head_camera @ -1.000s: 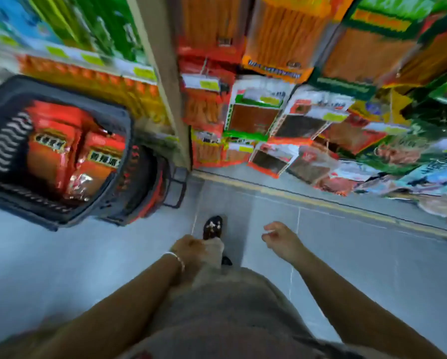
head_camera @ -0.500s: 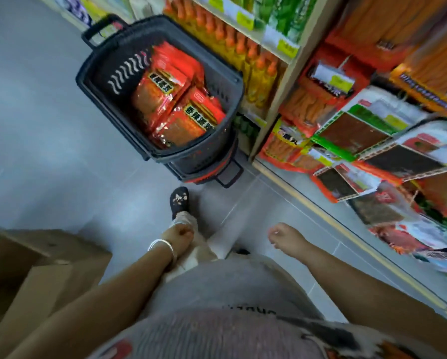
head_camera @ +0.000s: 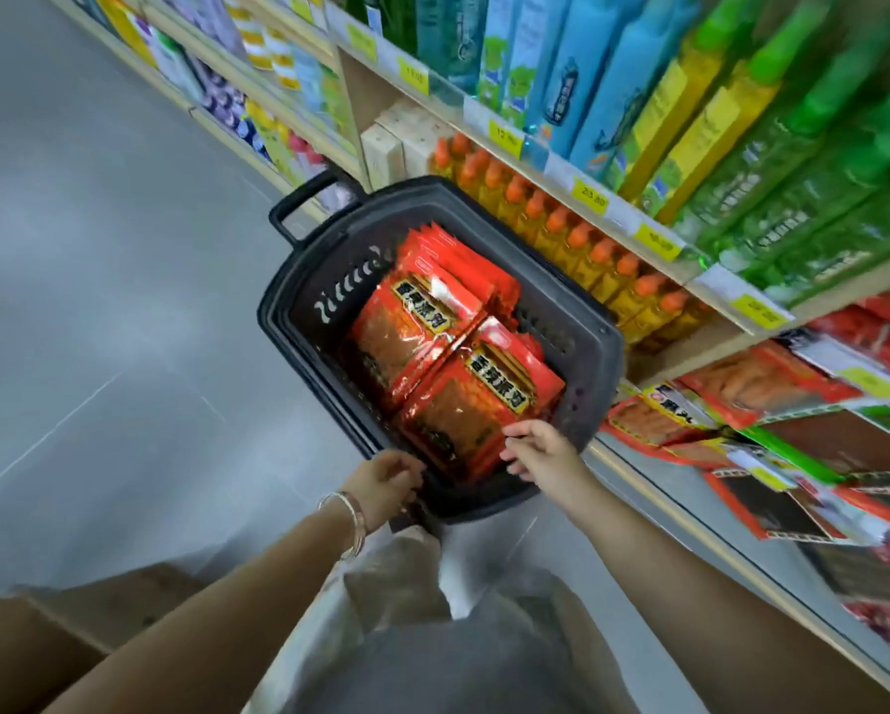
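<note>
A dark plastic shopping basket stands on the grey floor against the shelving, with its pull handle at the far end. Several red snack packets lie stacked inside it. My left hand is at the basket's near rim with its fingers curled; whether it grips the rim I cannot tell. My right hand reaches over the near rim, and its spread fingertips touch the edge of the nearest red packet.
Shelves on the right carry blue, yellow and green bottles, a row of orange-capped bottles, and snack packets hanging lower down. A cardboard box sits at the lower left. Grey floor stretches to the left.
Both hands have risen from beside my legs and reached forward to the basket's near rim. The view has swung up along the shelves, and the basket now sits closer.
</note>
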The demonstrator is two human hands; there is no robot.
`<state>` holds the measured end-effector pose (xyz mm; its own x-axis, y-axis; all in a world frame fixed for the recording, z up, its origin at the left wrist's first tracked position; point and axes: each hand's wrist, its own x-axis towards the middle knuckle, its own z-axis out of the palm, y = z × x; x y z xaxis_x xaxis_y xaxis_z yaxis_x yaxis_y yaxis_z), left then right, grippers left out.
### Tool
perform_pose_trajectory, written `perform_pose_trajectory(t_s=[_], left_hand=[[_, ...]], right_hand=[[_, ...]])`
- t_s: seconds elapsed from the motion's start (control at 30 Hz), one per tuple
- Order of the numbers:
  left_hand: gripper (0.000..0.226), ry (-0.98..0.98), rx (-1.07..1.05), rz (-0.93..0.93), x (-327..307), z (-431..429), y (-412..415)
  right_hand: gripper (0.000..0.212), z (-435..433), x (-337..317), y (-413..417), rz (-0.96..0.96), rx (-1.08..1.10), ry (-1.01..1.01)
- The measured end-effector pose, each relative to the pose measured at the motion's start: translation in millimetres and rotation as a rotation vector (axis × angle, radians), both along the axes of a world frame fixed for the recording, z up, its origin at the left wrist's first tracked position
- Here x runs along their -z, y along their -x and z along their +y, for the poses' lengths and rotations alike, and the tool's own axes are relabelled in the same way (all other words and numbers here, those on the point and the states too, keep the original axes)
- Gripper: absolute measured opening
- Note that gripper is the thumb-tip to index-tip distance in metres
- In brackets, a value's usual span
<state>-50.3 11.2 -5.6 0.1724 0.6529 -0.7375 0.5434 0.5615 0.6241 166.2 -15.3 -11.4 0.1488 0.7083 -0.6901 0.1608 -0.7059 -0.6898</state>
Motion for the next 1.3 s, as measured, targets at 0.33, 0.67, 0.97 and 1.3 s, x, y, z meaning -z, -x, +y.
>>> perform_pose_trajectory(t_s=[0.33,0.67,0.97,1.3], left_hand=[[0.010,0.071,-0.226,-0.044,59,123,-3],[0.014,0.319,-0.521,-0.099,76,157,3],[0.013,0.317,-0.491,-0.095,74,159,-1],[0.068,0.025,-0.336,-0.124,60,183,1]], right_hand=[[0.007,120,83,20,0.014,0.178,0.134],[0.028,190,152,57,0.046,0.364,0.234],[0.019,182,130,46,-0.300,0.113,-0.064],[0.042,174,75,6,0.162,0.535,-0.024]])
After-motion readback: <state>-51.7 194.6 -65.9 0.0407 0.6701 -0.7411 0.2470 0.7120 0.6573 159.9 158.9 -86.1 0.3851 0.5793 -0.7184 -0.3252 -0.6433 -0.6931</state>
